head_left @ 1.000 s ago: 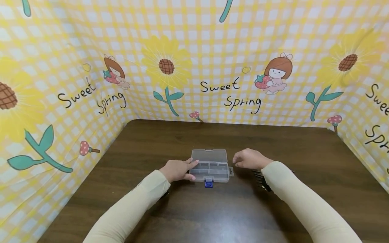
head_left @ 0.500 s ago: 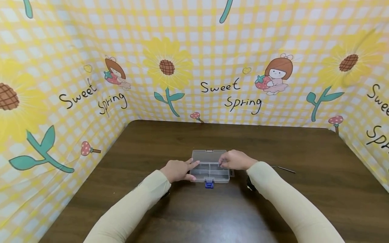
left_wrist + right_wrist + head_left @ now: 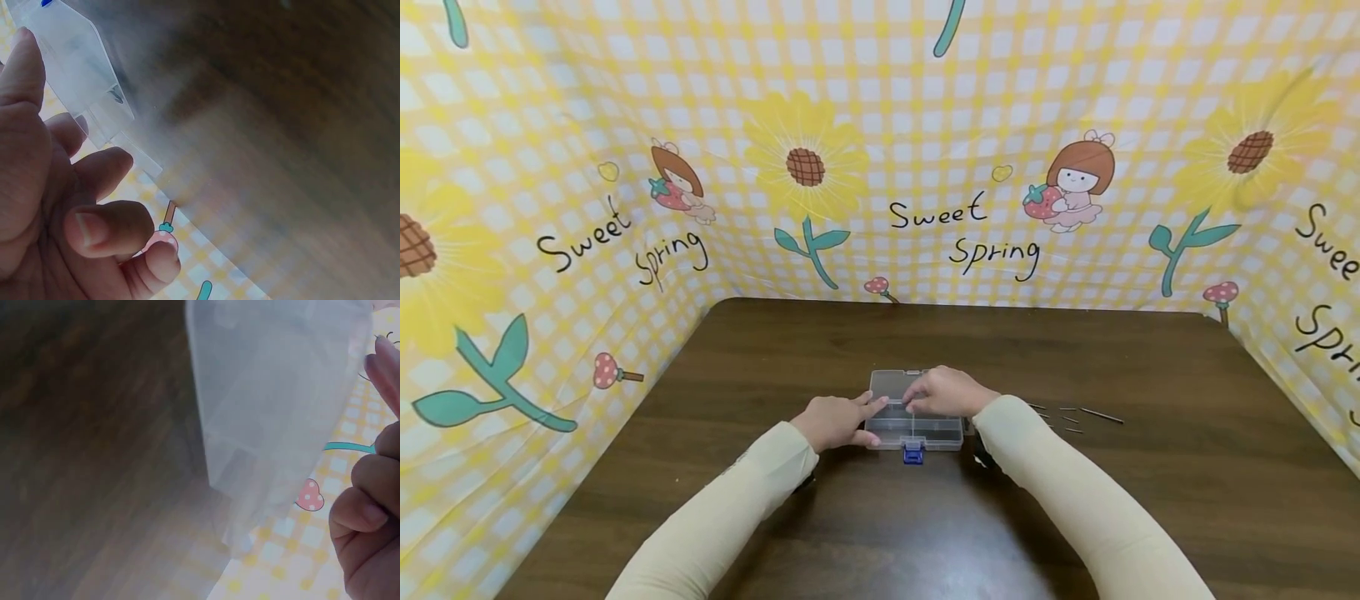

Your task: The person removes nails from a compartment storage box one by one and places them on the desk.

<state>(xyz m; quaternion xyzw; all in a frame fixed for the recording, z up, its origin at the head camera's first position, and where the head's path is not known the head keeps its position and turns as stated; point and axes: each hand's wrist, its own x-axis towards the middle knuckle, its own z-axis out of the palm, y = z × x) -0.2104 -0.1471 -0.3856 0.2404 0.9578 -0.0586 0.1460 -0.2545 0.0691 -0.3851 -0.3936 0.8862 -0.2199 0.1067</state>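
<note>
A clear plastic compartment box point(image 3: 938, 433) lies with its lid point(image 3: 887, 383) folded back and its blue latch point(image 3: 913, 455) facing me. My left hand point(image 3: 831, 422) rests on the box's left end, fingers over the rim and thumb at the front corner. Over the back compartments, my right hand point(image 3: 951, 390) brings thumb and forefinger together in a pinch. A thin metal rod seems to be between them, but it is barely visible. Through the box wall in the left wrist view, a small dark piece point(image 3: 116, 95) shows inside.
Several thin metal rods point(image 3: 1102, 415) lie on the brown table point(image 3: 880, 533) to the right of the box, partly behind my right sleeve point(image 3: 1037, 450). A yellow checked cloth point(image 3: 850, 83) hangs around the back and sides.
My right hand has moved left from beside the box to over its back compartments. More of the rods at the right have come into sight. My left hand has stayed on the box.
</note>
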